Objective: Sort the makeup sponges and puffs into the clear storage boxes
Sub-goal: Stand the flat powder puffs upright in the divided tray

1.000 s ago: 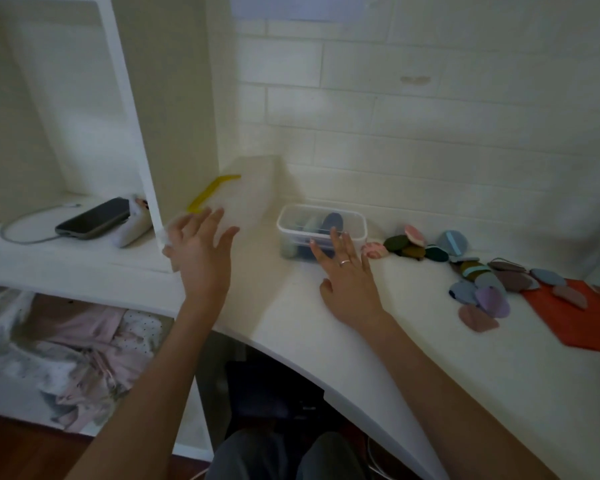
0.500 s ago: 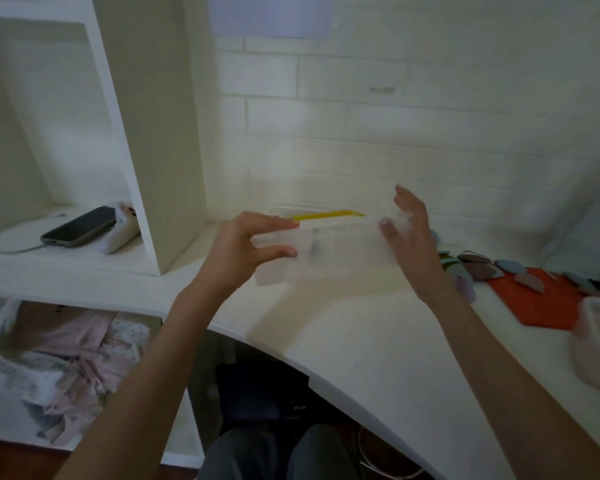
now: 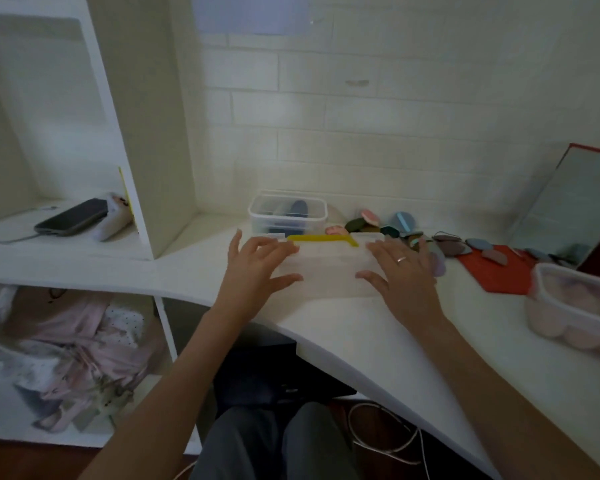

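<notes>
1. Nearest, at the right desk [image 3: 361, 327] edge, a clear box [image 3: 575, 306] already holds pale pink puffs.
2. Both hands, left [image 3: 257, 268] and right [image 3: 400, 271], lie spread with fingers flat on a clear yellow-latched box [image 3: 326, 268].
3. Farther back, another box [image 3: 288, 211] holds dark sponges; many loose sponges [image 3: 440, 242] remain unsorted.

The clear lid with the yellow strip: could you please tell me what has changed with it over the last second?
The clear lid was taken from beside the cabinet panel, carried right in both hands, and now lies flat on the white desk, in front of the clear box. The left hand and right hand rest on its ends. The box and loose puffs stayed put.
</notes>
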Demonstrator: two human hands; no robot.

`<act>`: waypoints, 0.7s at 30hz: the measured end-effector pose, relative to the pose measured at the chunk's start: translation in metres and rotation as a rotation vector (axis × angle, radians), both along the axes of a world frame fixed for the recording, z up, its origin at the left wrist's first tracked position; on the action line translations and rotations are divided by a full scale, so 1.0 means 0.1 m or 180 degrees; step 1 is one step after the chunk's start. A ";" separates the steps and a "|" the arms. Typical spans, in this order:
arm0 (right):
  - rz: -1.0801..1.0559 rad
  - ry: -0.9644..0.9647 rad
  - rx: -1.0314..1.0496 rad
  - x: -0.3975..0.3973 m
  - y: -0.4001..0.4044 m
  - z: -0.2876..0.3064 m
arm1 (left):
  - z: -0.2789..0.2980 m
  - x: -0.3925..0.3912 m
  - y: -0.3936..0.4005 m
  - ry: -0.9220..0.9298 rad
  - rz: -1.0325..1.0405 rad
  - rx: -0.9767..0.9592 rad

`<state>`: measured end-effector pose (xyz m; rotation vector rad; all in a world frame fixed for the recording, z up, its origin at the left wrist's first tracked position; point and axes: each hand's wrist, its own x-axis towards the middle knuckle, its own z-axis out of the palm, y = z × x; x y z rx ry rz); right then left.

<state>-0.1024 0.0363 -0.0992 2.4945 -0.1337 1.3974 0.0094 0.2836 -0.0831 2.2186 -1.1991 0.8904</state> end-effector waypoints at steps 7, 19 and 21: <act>0.0209 -0.0162 -0.0196 -0.02 0.06 0.06 | -0.06 0.04 -0.04 -0.0717 -0.0018 -0.0292; 0.1216 -0.0170 0.1111 -0.03 0.09 0.10 | 0.00 0.14 0.00 -0.0482 -0.0244 -0.0428; 0.1280 -0.0306 0.1101 -0.01 0.08 0.09 | 0.04 0.14 0.00 -0.0425 -0.0278 -0.0393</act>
